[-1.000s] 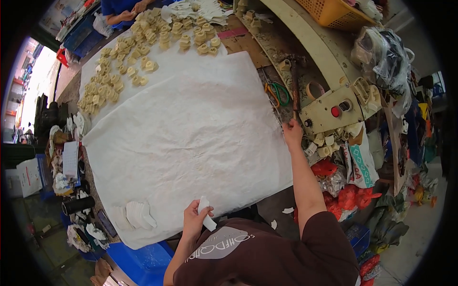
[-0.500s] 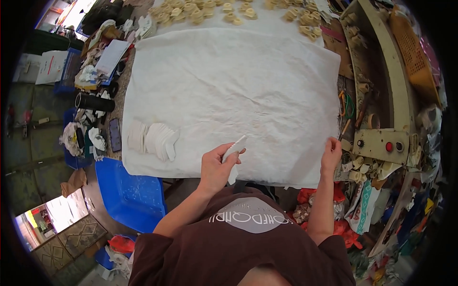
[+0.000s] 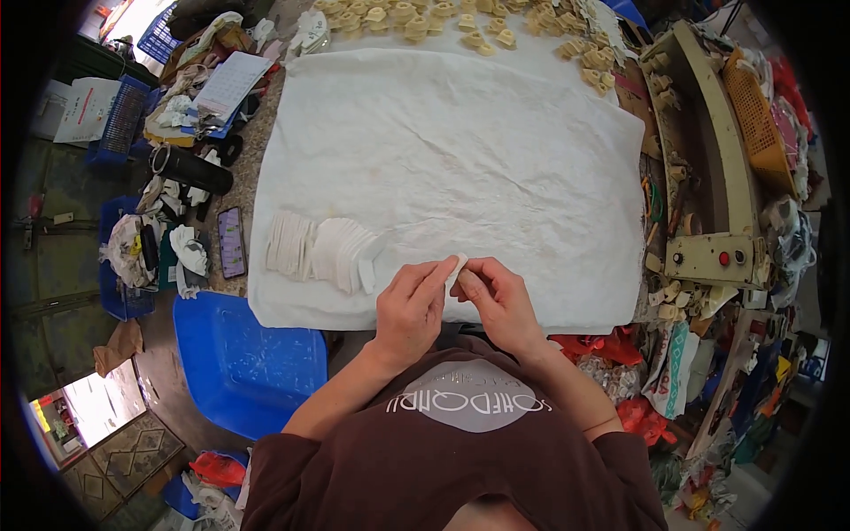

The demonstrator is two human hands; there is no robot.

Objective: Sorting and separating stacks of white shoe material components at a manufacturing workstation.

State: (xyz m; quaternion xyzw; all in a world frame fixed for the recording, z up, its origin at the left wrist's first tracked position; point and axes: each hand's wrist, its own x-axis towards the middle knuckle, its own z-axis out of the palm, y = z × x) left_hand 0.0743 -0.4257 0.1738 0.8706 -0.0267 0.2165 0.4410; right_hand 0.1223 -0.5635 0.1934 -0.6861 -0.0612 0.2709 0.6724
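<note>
White fabric piece [image 3: 457, 268] now sits pinched between the fingers of my left hand [image 3: 409, 310] and right hand [image 3: 501, 299]; the right has come off the machine [image 3: 713, 257], so handling begins, stacked pieces [image 3: 323, 252] lying left.

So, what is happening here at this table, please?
A person in a brown shirt is working at a table covered by a white cloth. Both hands meet over its near edge: the left hand and the right hand pinch one small white piece between the fingertips. To the left on the cloth lie fanned stacks of similar white pieces. Many small beige pieces lie along the far edge, and a beige machine with a red button stands on the right.
</note>
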